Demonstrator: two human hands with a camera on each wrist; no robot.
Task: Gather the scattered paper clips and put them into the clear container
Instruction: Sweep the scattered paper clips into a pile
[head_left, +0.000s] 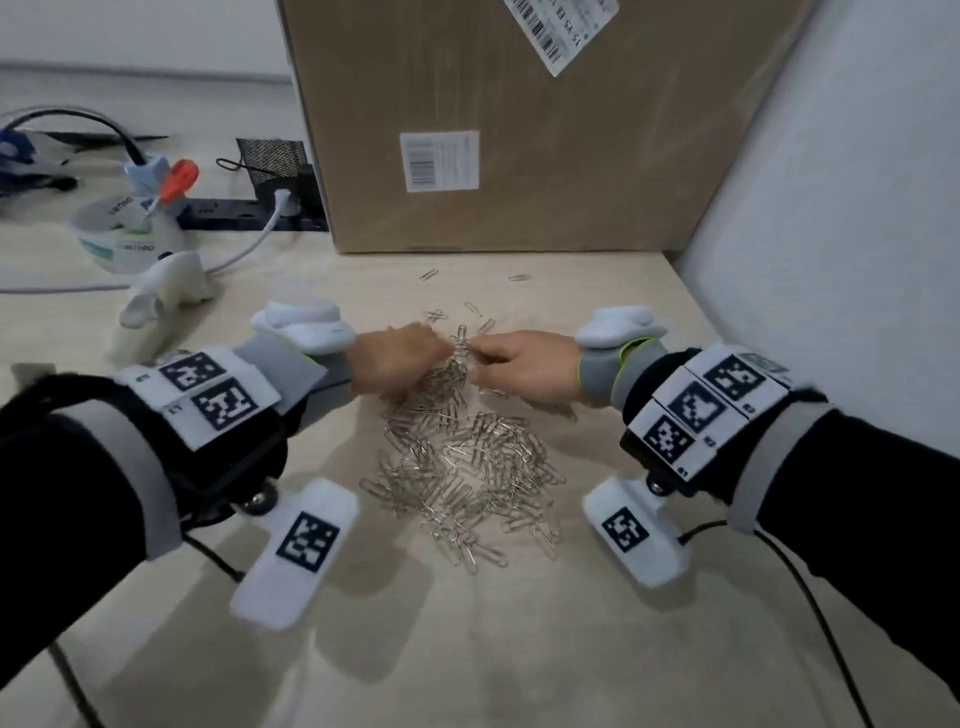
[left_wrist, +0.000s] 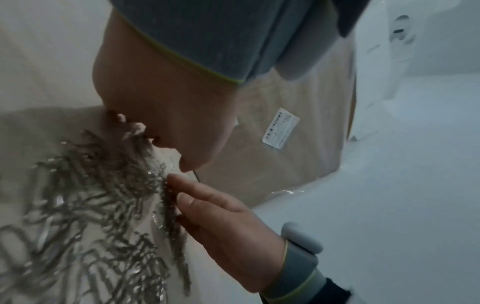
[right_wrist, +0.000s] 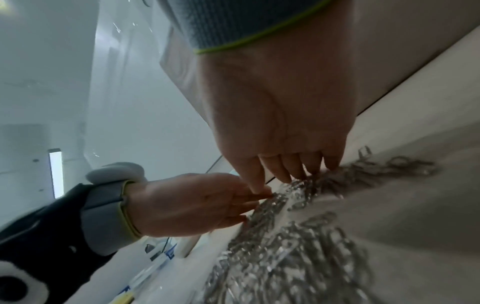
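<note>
Both hands press into the far edge of the paper clips (head_left: 457, 457), fingers fairly straight, no grip clenched round anything: left hand (head_left: 397, 361) and right hand (head_left: 530, 364) face each other, fingertips nearly meeting. Clips lie heaped on the worktop (head_left: 519, 649); a few strays sit near the cardboard box (head_left: 519, 130).
</note>
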